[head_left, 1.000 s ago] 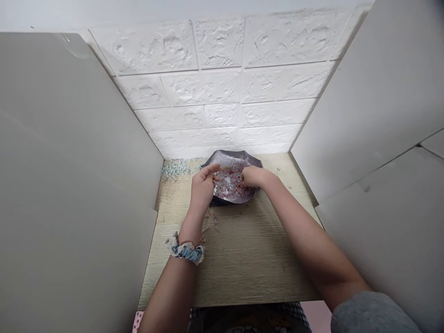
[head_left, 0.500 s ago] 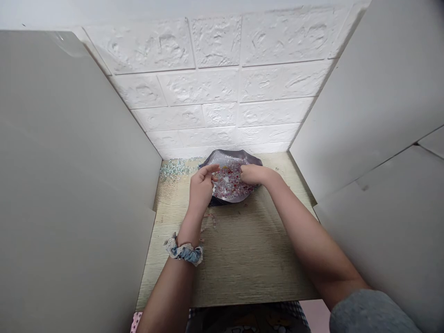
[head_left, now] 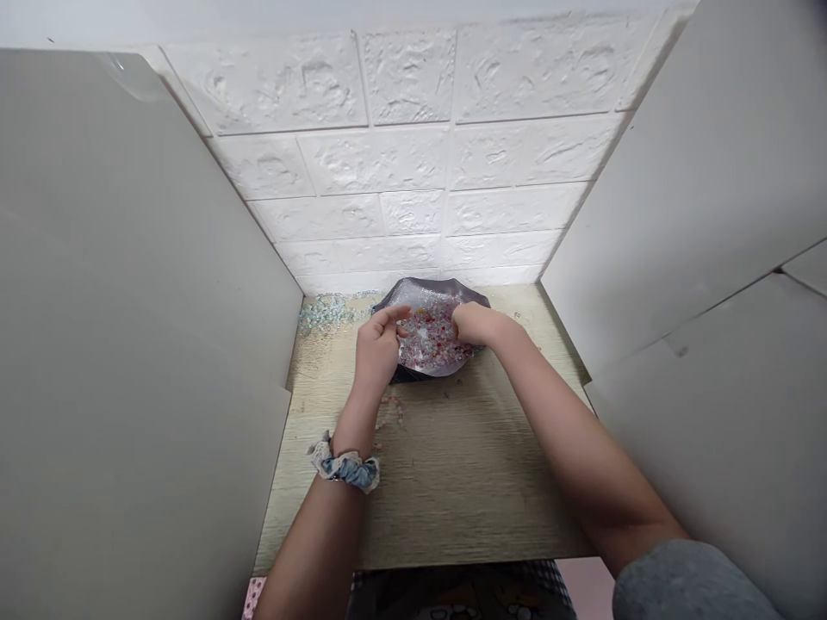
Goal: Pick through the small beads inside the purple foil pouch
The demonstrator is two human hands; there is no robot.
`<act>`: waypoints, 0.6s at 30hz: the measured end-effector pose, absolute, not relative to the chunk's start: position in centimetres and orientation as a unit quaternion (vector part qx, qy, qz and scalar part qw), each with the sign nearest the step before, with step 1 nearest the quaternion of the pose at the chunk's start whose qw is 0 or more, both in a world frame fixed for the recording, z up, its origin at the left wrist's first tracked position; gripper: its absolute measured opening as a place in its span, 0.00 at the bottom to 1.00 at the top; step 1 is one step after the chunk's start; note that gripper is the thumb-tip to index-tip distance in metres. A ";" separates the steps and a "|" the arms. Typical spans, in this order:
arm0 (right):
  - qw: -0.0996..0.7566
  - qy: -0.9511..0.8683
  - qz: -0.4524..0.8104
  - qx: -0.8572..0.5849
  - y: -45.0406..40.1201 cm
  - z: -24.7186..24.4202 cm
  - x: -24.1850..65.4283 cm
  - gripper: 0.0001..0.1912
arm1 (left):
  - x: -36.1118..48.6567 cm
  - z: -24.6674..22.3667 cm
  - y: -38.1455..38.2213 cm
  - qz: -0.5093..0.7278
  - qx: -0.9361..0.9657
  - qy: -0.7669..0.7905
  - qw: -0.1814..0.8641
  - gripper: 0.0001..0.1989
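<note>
A dark, crumpled bag with a silvery inside (head_left: 419, 293) lies opened out against the wall. In it is a spread of small beads (head_left: 430, 340), mostly pink, red and clear. My left hand (head_left: 380, 344) is over the bag's left edge, index finger stretched out and thumb apart below it; its other fingers are partly hidden. Inside the right part of the bag, my right hand (head_left: 476, 325) is closed, fingers curled down among the beads. What its fingertips hold, if anything, is hidden. A pale strand of beads (head_left: 394, 409) shows beside my left wrist.
Light blue clear beads (head_left: 326, 312) are scattered over the back left corner of the wooden tabletop (head_left: 478, 482). White panels stand at the left (head_left: 142, 327) and right (head_left: 672, 215). A white brick-patterned wall (head_left: 413, 159) closes the back.
My right hand has shifted slightly to the right within the bag, still curled. My left hand keeps nearly the same pose. The view has moved a little.
</note>
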State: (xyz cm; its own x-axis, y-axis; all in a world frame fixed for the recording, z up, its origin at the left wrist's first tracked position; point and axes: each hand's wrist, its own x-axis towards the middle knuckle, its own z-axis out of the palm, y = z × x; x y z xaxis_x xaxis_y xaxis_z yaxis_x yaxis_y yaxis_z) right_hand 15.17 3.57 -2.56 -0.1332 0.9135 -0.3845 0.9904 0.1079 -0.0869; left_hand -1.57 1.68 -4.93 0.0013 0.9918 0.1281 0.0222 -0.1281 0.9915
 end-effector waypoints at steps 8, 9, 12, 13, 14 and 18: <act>0.124 0.720 -0.165 0.662 3.9 -3.8 14.8 0.19 | -1.5 -4.8 1.6 0.519 0.544 0.482 0.451 0.13; 0.125 0.719 -0.167 0.663 3.9 -3.8 14.7 0.19 | -1.5 -4.8 1.6 0.519 0.544 0.481 0.451 0.13; 0.129 0.722 -0.169 0.659 3.7 -3.6 14.7 0.17 | -1.5 -4.9 1.6 0.518 0.544 0.480 0.453 0.13; 0.130 0.723 -0.172 0.656 3.6 -3.4 14.7 0.17 | -1.5 -5.0 1.6 0.518 0.544 0.480 0.453 0.13; 0.128 0.726 -0.175 0.653 3.5 -3.2 14.8 0.16 | -1.5 -4.9 1.6 0.519 0.544 0.479 0.452 0.13; 0.108 0.731 -0.181 0.649 3.3 -2.4 15.1 0.15 | -1.4 -4.8 1.6 0.520 0.541 0.479 0.455 0.13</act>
